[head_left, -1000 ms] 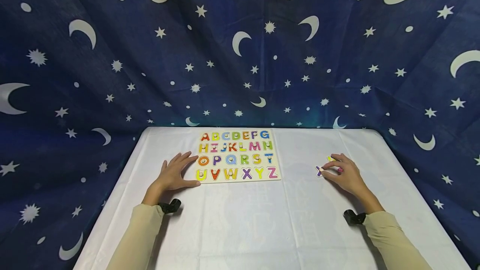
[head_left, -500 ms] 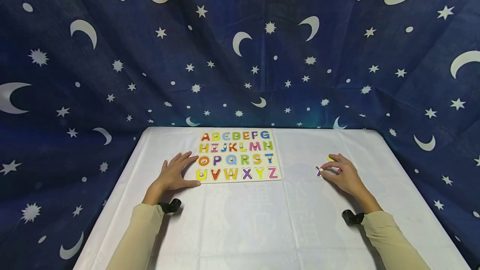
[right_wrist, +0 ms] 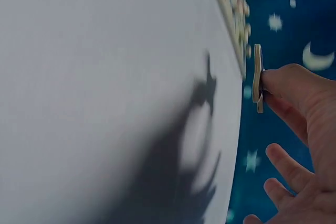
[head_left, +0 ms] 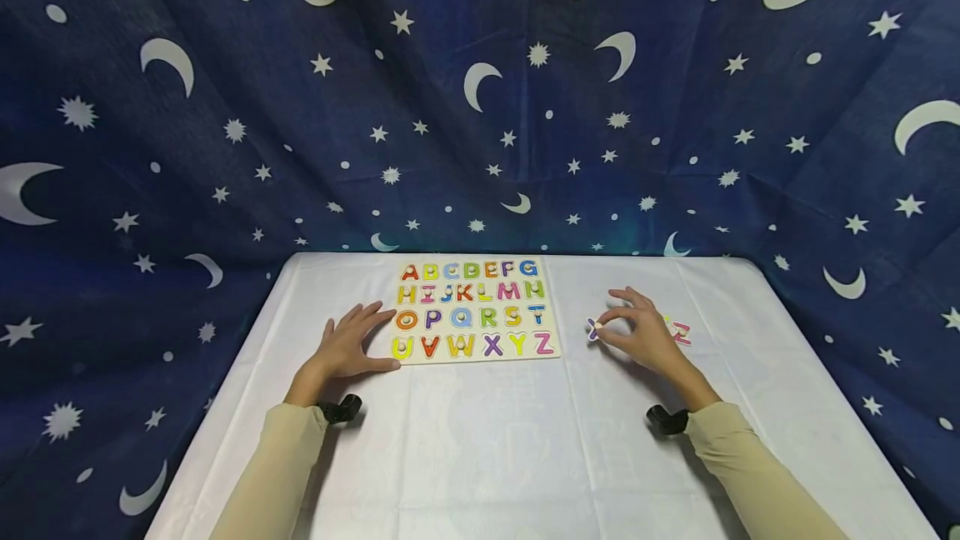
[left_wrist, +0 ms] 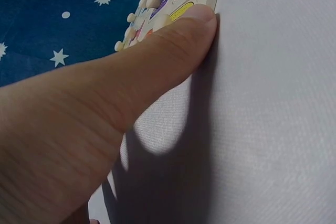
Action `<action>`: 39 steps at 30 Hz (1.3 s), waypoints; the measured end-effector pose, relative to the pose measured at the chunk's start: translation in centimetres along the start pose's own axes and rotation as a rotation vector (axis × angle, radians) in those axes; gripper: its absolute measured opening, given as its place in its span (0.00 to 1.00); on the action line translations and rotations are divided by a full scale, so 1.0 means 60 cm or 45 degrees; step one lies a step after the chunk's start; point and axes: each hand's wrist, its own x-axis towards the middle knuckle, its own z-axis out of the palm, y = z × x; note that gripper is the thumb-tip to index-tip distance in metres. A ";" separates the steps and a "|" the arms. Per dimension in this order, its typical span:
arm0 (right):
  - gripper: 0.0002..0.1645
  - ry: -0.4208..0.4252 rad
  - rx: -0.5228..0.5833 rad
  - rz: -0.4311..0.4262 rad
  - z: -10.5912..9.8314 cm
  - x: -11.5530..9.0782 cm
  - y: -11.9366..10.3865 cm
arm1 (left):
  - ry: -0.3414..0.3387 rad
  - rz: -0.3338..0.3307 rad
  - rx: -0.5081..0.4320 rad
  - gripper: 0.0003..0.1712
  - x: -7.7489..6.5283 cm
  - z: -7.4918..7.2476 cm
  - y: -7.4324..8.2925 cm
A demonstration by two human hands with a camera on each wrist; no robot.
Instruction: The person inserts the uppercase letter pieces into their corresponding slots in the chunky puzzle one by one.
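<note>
A wooden alphabet puzzle board (head_left: pixel 477 348) lies on the white table, its letters in four rows. Most letters carry a knob; the X, Y and Z spots at the lower right show flat colour only. My left hand (head_left: pixel 347 350) has its fingers spread at the board's left side, thumb (left_wrist: pixel 191 24) touching the near corner. To the right of the board, my right hand (head_left: pixel 647 338) pinches a purple letter X piece (head_left: pixel 592 329) between thumb and index finger. In the right wrist view the X piece (right_wrist: pixel 257 74) appears edge-on, raised above the table, the other fingers spread.
Behind my right hand lie a pink letter Z piece (head_left: pixel 681 333) and a yellow piece (head_left: pixel 667 320), the latter partly hidden by the hand. A dark blue curtain (head_left: pixel 435 90) with moons and stars hangs beyond the table's far edge.
My right hand has lifted the X piece and carried it left toward the board, uncovering more of the Z piece. The left hand has stayed in place.
</note>
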 end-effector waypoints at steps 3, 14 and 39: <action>0.07 -0.048 0.027 -0.004 0.026 0.013 -0.030 | 0.008 0.004 0.006 0.58 0.001 0.000 -0.001; 0.06 -0.143 0.086 -0.181 0.130 0.054 -0.115 | 0.005 -0.003 0.004 0.59 -0.001 0.000 -0.004; 0.03 -0.147 -0.053 -0.155 0.206 0.066 -0.183 | 0.022 0.012 -0.018 0.57 -0.002 -0.002 0.000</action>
